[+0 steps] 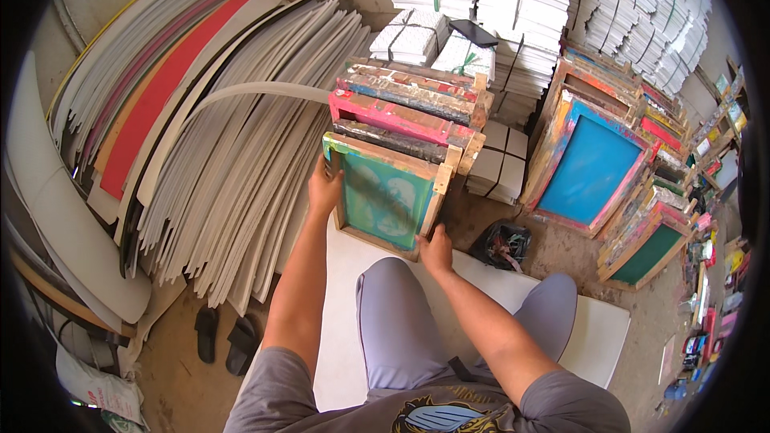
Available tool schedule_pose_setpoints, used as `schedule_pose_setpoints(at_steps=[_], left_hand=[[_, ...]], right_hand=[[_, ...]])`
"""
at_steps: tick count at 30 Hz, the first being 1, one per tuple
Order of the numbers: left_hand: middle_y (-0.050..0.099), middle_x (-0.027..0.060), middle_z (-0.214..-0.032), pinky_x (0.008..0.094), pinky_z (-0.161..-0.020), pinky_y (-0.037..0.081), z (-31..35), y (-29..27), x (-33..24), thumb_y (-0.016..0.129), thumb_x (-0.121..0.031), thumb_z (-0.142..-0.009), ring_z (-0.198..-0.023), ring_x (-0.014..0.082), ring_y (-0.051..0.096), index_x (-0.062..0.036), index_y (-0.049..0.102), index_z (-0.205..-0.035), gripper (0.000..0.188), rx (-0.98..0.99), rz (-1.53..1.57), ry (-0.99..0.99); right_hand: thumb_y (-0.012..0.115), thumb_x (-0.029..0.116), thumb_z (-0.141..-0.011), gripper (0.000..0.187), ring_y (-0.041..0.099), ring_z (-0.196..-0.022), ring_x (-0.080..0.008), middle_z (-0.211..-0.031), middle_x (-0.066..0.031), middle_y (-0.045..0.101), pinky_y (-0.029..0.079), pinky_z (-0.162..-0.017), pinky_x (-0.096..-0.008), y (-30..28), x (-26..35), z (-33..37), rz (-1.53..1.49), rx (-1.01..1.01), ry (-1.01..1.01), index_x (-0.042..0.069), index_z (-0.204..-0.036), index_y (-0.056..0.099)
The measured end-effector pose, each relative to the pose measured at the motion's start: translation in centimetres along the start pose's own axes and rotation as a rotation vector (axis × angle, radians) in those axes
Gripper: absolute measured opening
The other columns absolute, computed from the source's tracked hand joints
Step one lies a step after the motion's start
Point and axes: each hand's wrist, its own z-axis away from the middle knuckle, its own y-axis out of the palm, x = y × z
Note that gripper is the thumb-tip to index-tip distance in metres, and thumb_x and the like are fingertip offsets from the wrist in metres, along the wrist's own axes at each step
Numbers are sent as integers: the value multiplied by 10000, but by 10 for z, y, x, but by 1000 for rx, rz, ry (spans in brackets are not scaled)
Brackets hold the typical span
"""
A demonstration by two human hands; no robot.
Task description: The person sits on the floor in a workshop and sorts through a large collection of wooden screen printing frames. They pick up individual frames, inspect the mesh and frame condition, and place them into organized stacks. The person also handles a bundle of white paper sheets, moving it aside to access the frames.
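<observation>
Ahead of my knees a green-meshed screen printing frame with a wooden border stands tilted against a row of other frames. Pale shapes show on its mesh. My left hand is closed round its left side near the top corner, fingers partly hidden behind the wood. Lower on the right side, my right hand grips the frame near its bottom corner. Directly behind it stand a pink-edged frame and several paint-stained frames, packed close together.
Tall bent sheets lean along the left wall. Bundled white paper stacks rise at the back. To the right stand a blue-meshed frame and a green-meshed frame. A black plastic bag and black slippers lie on the floor.
</observation>
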Motion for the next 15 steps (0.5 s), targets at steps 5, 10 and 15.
schedule_pose_setpoints(at_steps=[5, 10, 15], left_hand=[[659, 174, -1106, 448, -937, 464, 32, 21, -11, 739, -105, -868, -1088, 337, 605, 36, 535, -1372, 561, -315, -90, 147], [693, 168, -961, 404, -784, 506, 127, 86, -75, 716, -131, -921, -884, 249, 644, 18, 535, -1265, 416, -73, -27, -80], [681, 141, -855, 279, -631, 503, 201, 177, -133, 662, -127, -972, -666, 159, 632, -14, 235, -1440, 644, 20, 649, -359]], right_hand=[[804, 278, -850, 458, 660, -954, -483, -943, -306, 678, 513, -779, -520, -15, 9, -2, -5, 56, 1, -54, -1026, 543], [794, 301, -876, 466, 681, -843, -406, -908, -224, 694, 527, -731, -463, -29, -4, -8, -125, -156, -221, -9, -1176, 619], [742, 190, -928, 305, 695, -758, -285, -858, -159, 696, 548, -671, -387, -91, -19, -8, -258, -257, -229, 22, -1163, 642]])
